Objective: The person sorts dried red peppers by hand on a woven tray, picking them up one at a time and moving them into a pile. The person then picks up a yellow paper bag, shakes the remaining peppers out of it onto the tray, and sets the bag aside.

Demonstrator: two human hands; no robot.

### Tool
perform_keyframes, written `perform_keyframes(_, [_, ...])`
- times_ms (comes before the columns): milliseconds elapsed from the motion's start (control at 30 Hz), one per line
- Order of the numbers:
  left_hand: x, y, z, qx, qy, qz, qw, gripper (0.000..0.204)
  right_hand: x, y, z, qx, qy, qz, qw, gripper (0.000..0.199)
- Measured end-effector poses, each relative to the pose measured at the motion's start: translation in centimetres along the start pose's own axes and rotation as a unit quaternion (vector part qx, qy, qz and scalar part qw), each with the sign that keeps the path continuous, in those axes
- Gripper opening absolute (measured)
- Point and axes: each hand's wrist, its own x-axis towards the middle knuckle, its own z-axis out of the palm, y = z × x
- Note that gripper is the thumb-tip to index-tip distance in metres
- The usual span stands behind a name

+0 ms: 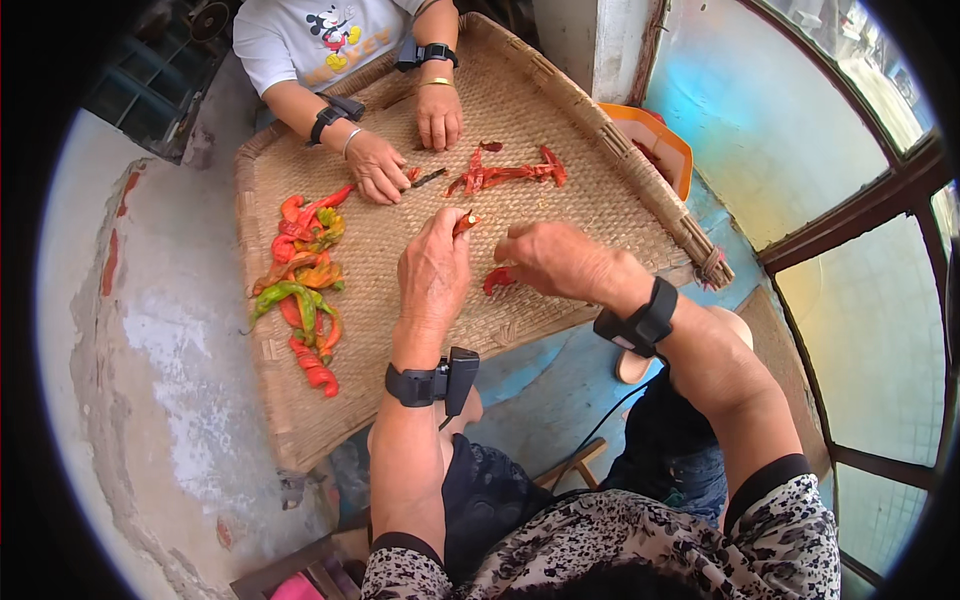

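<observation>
My left hand [433, 268] is closed around a red chili pepper [465, 223], whose cut, pale end sticks out past the fingers. To its right, my right hand [562, 262] hovers over the woven tray with curled fingers; motion blur and the turn of the hand hide whether they grip anything. A piece of red pepper [497, 279] lies beneath it. Beyond my hands, split strips of red pepper [505, 177] rest on the tray. At the left is a heap of whole peppers [300, 255], red, orange and green.
The large woven tray [380, 335] has a raised rim. Across it, another person's hands [375, 168] are at work beside a thin dark object [429, 178]. An orange container [655, 140] with dark red contents stands beyond the right rim. Windows [860, 310] flank the right, a worn wall [170, 330] the left.
</observation>
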Motion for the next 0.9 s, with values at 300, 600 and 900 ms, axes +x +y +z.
perform_keyframes(300, [-0.2, 0.2, -0.6, -0.004, 0.006, 0.025, 1.0, 0.02, 1.3, -1.6, 2.4, -0.122, -0.087, 0.016, 0.989, 0.013])
perform_keyframes(600, [-0.3, 0.3, 0.2, -0.009, 0.052, 0.023, 0.998, 0.02, 1.0, 0.9, 0.1, -0.118, 0.029, 0.026, 0.992, 0.008])
perform_keyframes(900, [-0.1, 0.3, 0.8, -0.072, 0.008, 0.022, 0.997, 0.023, -2.5, 8.1, -7.6, -0.065, 0.455, 0.244, 0.854, 0.027])
